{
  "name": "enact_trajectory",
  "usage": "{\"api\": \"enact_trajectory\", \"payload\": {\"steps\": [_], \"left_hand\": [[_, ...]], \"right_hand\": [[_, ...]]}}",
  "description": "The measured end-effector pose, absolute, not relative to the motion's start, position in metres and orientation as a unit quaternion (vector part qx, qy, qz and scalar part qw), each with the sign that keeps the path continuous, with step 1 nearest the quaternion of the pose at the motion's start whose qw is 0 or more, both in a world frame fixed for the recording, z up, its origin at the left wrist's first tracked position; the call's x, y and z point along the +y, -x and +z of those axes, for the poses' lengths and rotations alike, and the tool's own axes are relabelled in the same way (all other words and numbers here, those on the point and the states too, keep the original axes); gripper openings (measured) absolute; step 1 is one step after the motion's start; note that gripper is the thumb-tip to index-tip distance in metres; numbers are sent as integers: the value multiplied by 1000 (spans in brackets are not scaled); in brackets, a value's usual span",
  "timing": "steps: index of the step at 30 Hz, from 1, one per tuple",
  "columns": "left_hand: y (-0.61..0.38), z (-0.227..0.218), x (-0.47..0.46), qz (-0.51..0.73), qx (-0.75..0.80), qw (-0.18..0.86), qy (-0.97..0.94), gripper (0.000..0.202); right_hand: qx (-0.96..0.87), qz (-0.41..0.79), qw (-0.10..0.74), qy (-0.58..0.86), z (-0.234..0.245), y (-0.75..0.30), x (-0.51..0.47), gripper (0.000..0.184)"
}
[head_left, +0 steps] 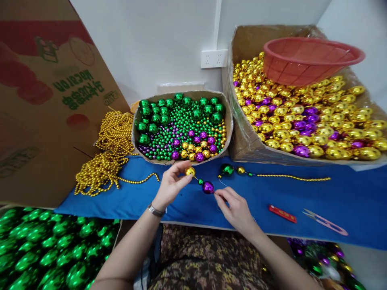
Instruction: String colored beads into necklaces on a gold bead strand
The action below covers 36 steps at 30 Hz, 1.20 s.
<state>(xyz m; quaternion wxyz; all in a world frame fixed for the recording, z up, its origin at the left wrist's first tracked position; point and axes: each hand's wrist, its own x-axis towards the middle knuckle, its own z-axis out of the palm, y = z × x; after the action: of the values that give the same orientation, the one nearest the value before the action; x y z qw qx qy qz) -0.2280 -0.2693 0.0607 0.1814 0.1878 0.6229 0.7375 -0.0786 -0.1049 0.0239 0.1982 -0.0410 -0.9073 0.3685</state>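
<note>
Between thumb and fingers, my left hand (173, 180) pinches a gold bead (190, 171). A small green bead (200, 182) and a larger purple bead (208, 187) hang in line with it on a thin string. My right hand (233, 204) is closed at the right side of the purple bead, fingertips pinching the string there; a thin thread trails near it. Just beyond, a strung piece lies on the blue cloth, with a large green bead (227, 169), a gold bead (240, 170) and a gold bead chain (293, 176).
A box (230, 133) of green, purple and gold beads stands ahead. Gold bead chains (99, 169) lie left of it. At right are a large carton (242, 151) of gold beads with a red basket (311, 60), a red packet (282, 214) and pink-handled snips (328, 223).
</note>
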Motion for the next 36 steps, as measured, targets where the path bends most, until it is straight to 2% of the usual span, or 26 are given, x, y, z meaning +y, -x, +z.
{"api": "enact_trajectory", "payload": {"steps": [6, 36], "left_hand": [[219, 49, -268, 781, 573, 200, -148, 52], [209, 50, -271, 774, 587, 201, -124, 49]], "right_hand": [[-894, 391, 216, 39, 17, 76, -107, 12], [-887, 408, 208, 51, -5, 72, -111, 12]]}}
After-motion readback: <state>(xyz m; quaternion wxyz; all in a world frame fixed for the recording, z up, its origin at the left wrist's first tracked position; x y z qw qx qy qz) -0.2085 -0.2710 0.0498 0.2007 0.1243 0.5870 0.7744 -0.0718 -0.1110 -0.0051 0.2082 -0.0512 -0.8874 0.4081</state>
